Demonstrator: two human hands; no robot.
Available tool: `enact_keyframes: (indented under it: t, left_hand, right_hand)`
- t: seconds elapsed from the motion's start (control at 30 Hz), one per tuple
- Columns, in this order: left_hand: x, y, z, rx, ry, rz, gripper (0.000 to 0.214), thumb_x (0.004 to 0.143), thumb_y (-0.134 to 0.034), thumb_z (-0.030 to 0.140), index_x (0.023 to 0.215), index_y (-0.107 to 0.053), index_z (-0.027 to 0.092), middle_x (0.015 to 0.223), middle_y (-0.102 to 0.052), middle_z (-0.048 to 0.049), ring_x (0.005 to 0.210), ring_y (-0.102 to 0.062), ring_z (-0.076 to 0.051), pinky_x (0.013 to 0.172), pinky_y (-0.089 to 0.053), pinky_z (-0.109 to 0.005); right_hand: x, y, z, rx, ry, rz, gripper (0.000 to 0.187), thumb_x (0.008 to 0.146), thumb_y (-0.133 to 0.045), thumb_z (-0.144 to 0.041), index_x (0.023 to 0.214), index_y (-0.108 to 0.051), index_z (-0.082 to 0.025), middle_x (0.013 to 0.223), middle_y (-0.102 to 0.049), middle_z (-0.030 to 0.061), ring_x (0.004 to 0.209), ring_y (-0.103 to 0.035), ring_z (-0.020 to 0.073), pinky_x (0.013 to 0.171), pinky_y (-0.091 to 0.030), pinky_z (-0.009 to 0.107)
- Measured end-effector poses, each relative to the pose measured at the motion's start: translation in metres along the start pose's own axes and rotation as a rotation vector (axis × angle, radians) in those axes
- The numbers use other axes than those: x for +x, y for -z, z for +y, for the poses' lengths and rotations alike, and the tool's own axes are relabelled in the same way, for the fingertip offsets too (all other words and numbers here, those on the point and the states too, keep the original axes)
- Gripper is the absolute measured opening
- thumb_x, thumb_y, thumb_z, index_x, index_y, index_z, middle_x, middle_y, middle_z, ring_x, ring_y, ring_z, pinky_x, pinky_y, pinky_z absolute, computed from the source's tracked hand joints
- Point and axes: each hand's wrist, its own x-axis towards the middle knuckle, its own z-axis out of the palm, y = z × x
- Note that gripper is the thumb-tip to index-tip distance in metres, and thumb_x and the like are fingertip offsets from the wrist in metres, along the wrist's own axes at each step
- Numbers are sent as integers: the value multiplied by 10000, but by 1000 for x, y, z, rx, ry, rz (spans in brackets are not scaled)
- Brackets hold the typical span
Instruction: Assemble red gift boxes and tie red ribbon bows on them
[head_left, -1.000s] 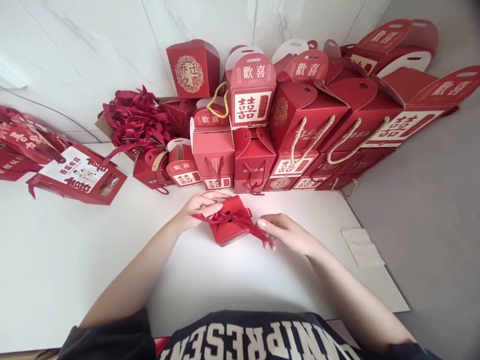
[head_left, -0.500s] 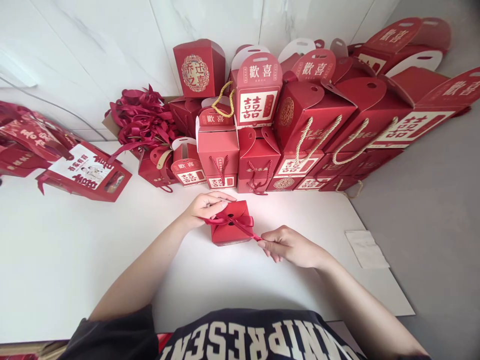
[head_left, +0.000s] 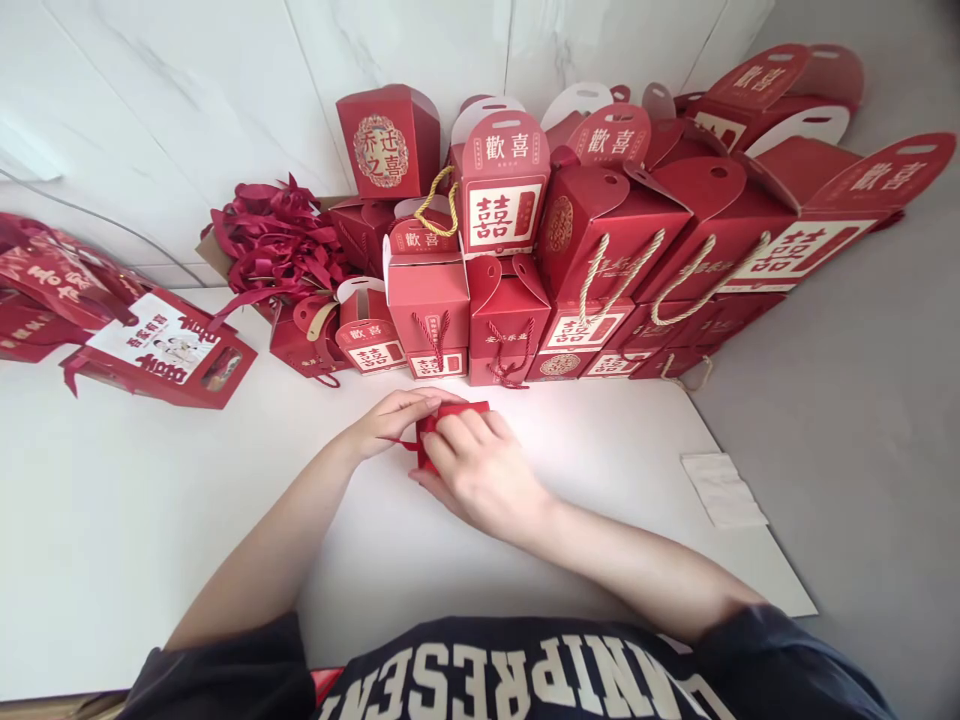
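A small red gift box (head_left: 476, 407) stands on the white table in front of me, mostly covered by my hands. My left hand (head_left: 394, 418) grips its far left side, fingers along the back edge and thumb on top. A strip of red satin ribbon (head_left: 407, 444) shows between that hand and the box. Across the box top lies my right hand (head_left: 486, 468), its fingers curled and closed where the ribbon runs. The bow and what lies under these fingertips are hidden.
Stacked red gift boxes (head_left: 502, 215) with rope handles line the wall. A heap of dark red ribbons (head_left: 281, 240) sits at the back left, near red boxes with a white label (head_left: 161, 340). Folded white tissue (head_left: 724, 490) lies at the table's right edge.
My right hand has moved left from the box's right side, where it pulled a ribbon tail, onto the box top. My left hand stays at the box. The view shifted slightly.
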Motion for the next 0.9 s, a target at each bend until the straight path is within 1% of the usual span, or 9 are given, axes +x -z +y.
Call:
enact_keyframes:
  t: [0.1, 0.2, 0.33, 0.4, 0.47, 0.6, 0.67, 0.8, 0.9]
  left_hand:
    - [-1, 0, -2, 37, 0, 38, 357, 935, -506, 405, 1119, -724, 189, 1261, -655, -81, 1192, -577, -262, 1066, -398, -365]
    - [-2, -1, -3, 76, -3, 45, 342, 947, -475, 409, 1015, -744, 209, 1252, -661, -59, 1142, -605, -243, 1028, -426, -345]
    - [-3, -5, 2, 234, -49, 53, 393, 904, -544, 424, 624, -638, 165, 1225, -664, -73, 1107, -614, -246, 966, -456, -324]
    - [-5, -6, 6, 349, -101, 35, 335, 817, -667, 419, 615, -597, 161, 1206, -664, -78, 1103, -612, -248, 953, -463, -319]
    - [-7, -7, 11, 452, -139, 7, 268, 737, -750, 409, 711, -634, 168, 1194, -660, -73, 1090, -614, -243, 953, -468, -323]
    - [-11, -6, 17, 553, -134, -11, 320, 683, -788, 451, 774, -649, 178, 1200, -644, -68, 1101, -599, -240, 954, -476, -335]
    - [-11, -6, 17, 561, -114, -14, 352, 666, -793, 479, 723, -633, 171, 1227, -625, -77, 1112, -593, -246, 945, -485, -337]
    - [-11, -5, 18, 582, -114, -44, 357, 697, -782, 468, 935, -722, 209, 1269, -599, -73, 1154, -572, -246, 983, -469, -349]
    - [-10, -4, 19, 647, -134, -60, 435, 701, -780, 474, 1073, -726, 256, 1245, -612, -59, 1156, -564, -243, 1009, -449, -348]
  right_hand:
    - [-1, -23, -7, -68, 201, 47, 191, 962, -461, -144, 861, -622, -162, 834, -623, 63, 763, -517, 203, 724, -394, 374]
    - [-10, -31, -6, -17, 384, 73, 213, 969, -446, -120, 880, -632, -174, 879, -641, 45, 791, -518, 182, 858, -412, 382]
    - [-23, -23, -2, 39, 535, 59, 191, 945, -482, -105, 892, -656, -162, 1076, -674, 71, 970, -565, 212, 981, -402, 415]
    - [-25, -12, 3, 179, 582, 24, 181, 957, -486, -147, 912, -659, -175, 1117, -682, 62, 1047, -569, 203, 1039, -389, 401]
    - [-24, 3, 13, 406, 477, 1, 157, 969, -506, -252, 956, -653, -195, 1139, -684, 52, 1075, -577, 182, 1038, -408, 367]
    - [-19, 20, 46, 677, -177, -24, 190, 961, -525, -352, 1045, -625, -213, 1234, -623, 99, 1167, -551, 222, 1021, -409, 423]
    - [-18, 17, 62, 776, -407, -110, 238, 954, -519, -428, 1019, -627, -225, 1271, -587, 95, 1221, -516, 235, 1057, -371, 457]
    - [-19, 1, 80, 1091, -448, -344, 289, 936, -540, -472, 884, -663, -215, 1387, -504, 74, 1386, -373, 230, 1123, -310, 426]
    - [-20, -5, 83, 1235, -379, -390, 274, 919, -589, -427, 796, -674, -199, 1399, -491, 70, 1402, -352, 214, 1135, -302, 383]
